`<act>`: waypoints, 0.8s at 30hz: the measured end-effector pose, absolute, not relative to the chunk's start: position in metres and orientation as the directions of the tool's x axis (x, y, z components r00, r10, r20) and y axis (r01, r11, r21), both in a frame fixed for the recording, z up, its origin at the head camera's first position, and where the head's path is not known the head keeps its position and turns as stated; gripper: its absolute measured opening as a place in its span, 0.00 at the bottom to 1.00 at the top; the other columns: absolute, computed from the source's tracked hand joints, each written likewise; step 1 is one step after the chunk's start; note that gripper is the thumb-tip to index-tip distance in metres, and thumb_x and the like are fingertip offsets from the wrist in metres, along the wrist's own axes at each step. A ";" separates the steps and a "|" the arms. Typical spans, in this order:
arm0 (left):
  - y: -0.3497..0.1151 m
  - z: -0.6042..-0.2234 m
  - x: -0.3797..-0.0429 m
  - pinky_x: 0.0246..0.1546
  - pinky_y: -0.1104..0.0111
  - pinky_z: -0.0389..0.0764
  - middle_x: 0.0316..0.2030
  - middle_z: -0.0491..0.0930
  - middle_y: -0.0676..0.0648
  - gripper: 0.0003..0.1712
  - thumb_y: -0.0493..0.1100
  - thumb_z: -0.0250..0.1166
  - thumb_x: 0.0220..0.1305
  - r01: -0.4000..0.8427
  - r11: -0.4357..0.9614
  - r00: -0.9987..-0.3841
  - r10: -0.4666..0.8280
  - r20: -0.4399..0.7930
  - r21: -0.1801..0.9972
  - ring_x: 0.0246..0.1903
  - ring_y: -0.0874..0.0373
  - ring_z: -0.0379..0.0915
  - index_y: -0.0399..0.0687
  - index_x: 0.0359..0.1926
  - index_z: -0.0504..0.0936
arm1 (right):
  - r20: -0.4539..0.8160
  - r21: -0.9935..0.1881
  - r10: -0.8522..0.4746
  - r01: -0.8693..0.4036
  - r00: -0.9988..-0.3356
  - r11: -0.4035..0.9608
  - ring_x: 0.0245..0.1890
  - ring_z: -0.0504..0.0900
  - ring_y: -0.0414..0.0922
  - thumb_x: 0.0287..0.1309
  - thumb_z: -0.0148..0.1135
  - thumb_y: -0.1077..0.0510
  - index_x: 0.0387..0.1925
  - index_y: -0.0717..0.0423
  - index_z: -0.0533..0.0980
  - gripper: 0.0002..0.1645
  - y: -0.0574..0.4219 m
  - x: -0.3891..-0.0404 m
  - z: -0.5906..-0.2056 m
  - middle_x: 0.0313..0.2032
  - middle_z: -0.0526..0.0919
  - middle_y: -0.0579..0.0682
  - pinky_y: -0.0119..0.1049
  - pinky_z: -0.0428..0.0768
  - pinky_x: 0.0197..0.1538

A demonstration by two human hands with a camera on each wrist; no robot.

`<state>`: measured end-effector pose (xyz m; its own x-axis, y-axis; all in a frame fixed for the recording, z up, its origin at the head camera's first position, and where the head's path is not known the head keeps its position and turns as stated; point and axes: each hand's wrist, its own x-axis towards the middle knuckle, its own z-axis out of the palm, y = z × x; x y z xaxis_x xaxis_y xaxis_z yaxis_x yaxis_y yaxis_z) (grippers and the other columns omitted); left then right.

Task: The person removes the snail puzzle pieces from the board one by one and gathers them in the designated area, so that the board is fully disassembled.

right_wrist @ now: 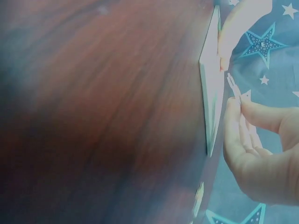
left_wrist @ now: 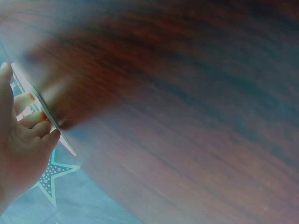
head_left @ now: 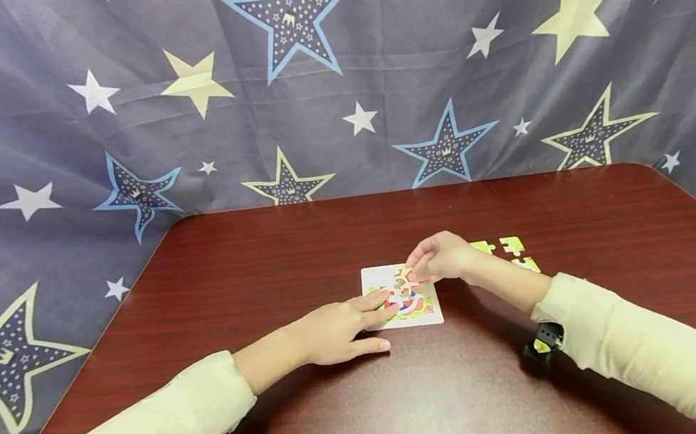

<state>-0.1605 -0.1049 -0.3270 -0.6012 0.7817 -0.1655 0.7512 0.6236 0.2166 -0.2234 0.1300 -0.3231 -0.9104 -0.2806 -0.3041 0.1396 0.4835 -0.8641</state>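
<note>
A white-bordered puzzle board [head_left: 427,319] with a colourful picture lies on the table. My left hand [head_left: 338,329] reaches over its left side, fingers extended onto the picture and thumb stretched out by the near edge. Over the board's far right part, my right hand [head_left: 439,258] pinches a puzzle piece [right_wrist: 235,88] between thumb and fingers. That piece is tilted and raised off the board in the right wrist view. Fingers of both hands hide parts of the picture.
Several loose yellow-green puzzle pieces [head_left: 512,246] lie right of the board, one partly behind the right hand. The dark red wooden table [head_left: 262,255] runs back to a grey curtain [head_left: 334,97] printed with stars. A small black device [head_left: 549,337] sits at the right cuff.
</note>
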 end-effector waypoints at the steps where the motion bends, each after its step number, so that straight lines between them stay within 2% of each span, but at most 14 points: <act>1: -0.105 -0.327 -0.160 0.68 0.56 0.67 0.75 0.53 0.47 0.33 0.61 0.51 0.70 0.749 0.625 -0.602 0.781 -0.167 0.221 0.73 0.52 0.53 0.56 0.72 0.62 | -0.308 -0.870 -0.284 0.148 -0.908 0.470 0.26 0.83 0.37 0.50 0.68 0.69 0.41 0.70 0.78 0.15 0.133 -0.223 -0.324 0.25 0.86 0.48 0.37 0.86 0.40; 4: -0.106 -0.329 -0.161 0.68 0.57 0.66 0.75 0.53 0.47 0.33 0.60 0.51 0.71 0.748 0.623 -0.601 0.782 -0.165 0.229 0.74 0.53 0.52 0.56 0.72 0.61 | -0.312 -0.890 -0.296 0.168 -0.903 0.425 0.26 0.83 0.37 0.51 0.66 0.70 0.43 0.74 0.76 0.16 0.142 -0.222 -0.325 0.24 0.86 0.47 0.40 0.86 0.42; 12: -0.108 -0.330 -0.163 0.69 0.57 0.65 0.75 0.53 0.47 0.32 0.59 0.50 0.71 0.778 0.599 -0.582 0.801 -0.143 0.190 0.75 0.53 0.50 0.55 0.72 0.61 | -0.301 -0.905 -0.293 0.175 -0.908 0.387 0.27 0.83 0.34 0.55 0.62 0.70 0.48 0.78 0.72 0.19 0.181 -0.219 -0.323 0.25 0.86 0.44 0.36 0.86 0.41; 20: -0.109 -0.330 -0.163 0.70 0.58 0.64 0.75 0.52 0.47 0.31 0.56 0.49 0.73 0.779 0.601 -0.582 0.799 -0.150 0.181 0.75 0.54 0.48 0.54 0.73 0.60 | -0.299 -0.897 -0.250 0.181 -0.921 0.403 0.27 0.84 0.33 0.54 0.64 0.69 0.47 0.79 0.72 0.21 0.215 -0.217 -0.327 0.24 0.86 0.42 0.34 0.86 0.39; 24: -0.109 -0.331 -0.163 0.70 0.57 0.64 0.75 0.53 0.47 0.31 0.56 0.49 0.73 0.775 0.603 -0.584 0.797 -0.151 0.188 0.75 0.54 0.48 0.55 0.72 0.60 | -0.300 -0.871 -0.217 0.174 -0.929 0.459 0.26 0.84 0.32 0.54 0.64 0.68 0.48 0.80 0.72 0.22 0.225 -0.211 -0.325 0.25 0.86 0.41 0.31 0.85 0.38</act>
